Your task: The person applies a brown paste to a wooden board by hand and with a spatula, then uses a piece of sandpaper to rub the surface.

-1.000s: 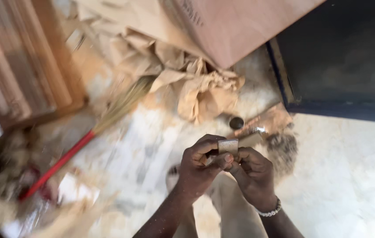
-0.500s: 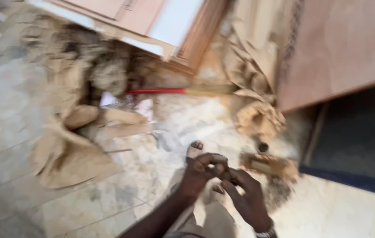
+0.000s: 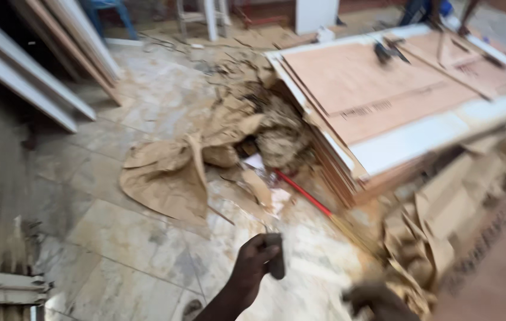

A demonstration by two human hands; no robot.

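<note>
Head view, left hand: our left hand [image 3: 253, 267] is raised over the tiled floor [image 3: 128, 238], fingers curled and clamped on a small dark object [image 3: 275, 258] (too blurred for us to name its kind).
Head view, right hand: our right hand [image 3: 377, 300] sits low at the frame's bottom edge, smeared by motion; we cannot tell whether its fingers are apart or together.
Where the thing is: in the left hand's grip, above the floor, well apart from the stacked plywood sheets [image 3: 383, 101].
Around it: crumpled brown paper [image 3: 169, 172] lies ahead, and a red-handled broom [image 3: 303, 193] lies beside the stack.
Step in hand: we judge it a carry, the object gripped one-handed.
Next move calls for: a steady grip and a steadier look (the view is swinging), with the right hand brought near.
</note>
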